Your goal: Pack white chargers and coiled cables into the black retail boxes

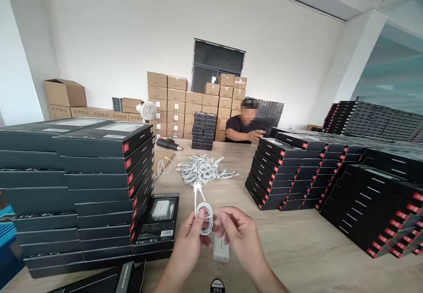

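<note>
Beside stacked black boxes (99, 196), the left hand (190, 235) pinches a coiled white cable (210, 217), which sits between both hands; a white charger (220, 252) lies below on the counter (297, 244). The right hand's (240, 233) fingers curl beside the coil, grip unclear.

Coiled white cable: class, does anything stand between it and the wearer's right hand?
Nothing visible does. The left hand holds the coiled cable, and the right hand is close beside it; the white charger shows below, not between them.
</note>
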### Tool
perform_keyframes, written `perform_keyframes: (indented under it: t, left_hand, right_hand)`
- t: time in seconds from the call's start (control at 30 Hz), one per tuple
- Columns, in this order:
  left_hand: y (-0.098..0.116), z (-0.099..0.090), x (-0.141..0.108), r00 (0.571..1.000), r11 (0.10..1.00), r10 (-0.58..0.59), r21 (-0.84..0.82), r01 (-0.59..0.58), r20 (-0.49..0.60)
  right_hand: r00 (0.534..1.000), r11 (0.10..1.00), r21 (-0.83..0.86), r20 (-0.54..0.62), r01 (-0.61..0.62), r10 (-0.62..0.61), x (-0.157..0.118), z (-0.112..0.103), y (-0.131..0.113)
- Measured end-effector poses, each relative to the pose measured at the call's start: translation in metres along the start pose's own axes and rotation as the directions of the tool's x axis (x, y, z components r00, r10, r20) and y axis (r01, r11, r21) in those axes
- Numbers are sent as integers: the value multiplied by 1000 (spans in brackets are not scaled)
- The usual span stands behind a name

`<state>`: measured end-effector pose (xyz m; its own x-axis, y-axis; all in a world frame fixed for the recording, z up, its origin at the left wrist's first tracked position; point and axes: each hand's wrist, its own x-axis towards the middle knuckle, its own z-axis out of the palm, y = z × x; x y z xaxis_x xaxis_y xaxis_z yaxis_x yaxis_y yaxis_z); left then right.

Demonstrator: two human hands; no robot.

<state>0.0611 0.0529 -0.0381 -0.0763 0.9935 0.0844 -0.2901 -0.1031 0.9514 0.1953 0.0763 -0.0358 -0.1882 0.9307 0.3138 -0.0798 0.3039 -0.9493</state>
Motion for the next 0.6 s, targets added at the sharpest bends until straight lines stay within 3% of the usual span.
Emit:
perform_keyframes:
  t: [0.07, 0.17, 0.23, 0.37, 0.47, 0.53, 0.6]
  left_hand:
    - [2, 2, -3, 997, 995, -47, 90, 41, 65]
    - [0, 6, -8, 970, 977, -129, 192, 88, 208]
    - [-2, 8, -9, 956, 978, -168, 161, 132, 241]
    - [-2, 8, -11, 931, 956, -272, -40, 290, 244]
    - [-1, 7, -14, 876, 906, -360, -103, 410, 322]
    - [-1, 8, -17, 843, 883, -386, -116, 455, 374]
    - [-2, 10, -18, 843, 875, -364, -164, 455, 395]
  right_hand:
    - [1000, 1000, 6, -30, -4, 4, 4, -12, -2]
    - [978, 987, 119, 192, -105, 81, 9, -27, -1]
    - [956, 969, 184, 273, -163, 109, 10, -31, 1]
    - [975, 944, 268, 158, -193, 154, 12, -36, 4]
    - [980, 938, 288, 105, -194, 170, 15, -39, 5]
    - [984, 943, 283, 88, -173, 154, 16, -40, 6]
    - [985, 941, 294, 84, -167, 149, 18, -42, 7]
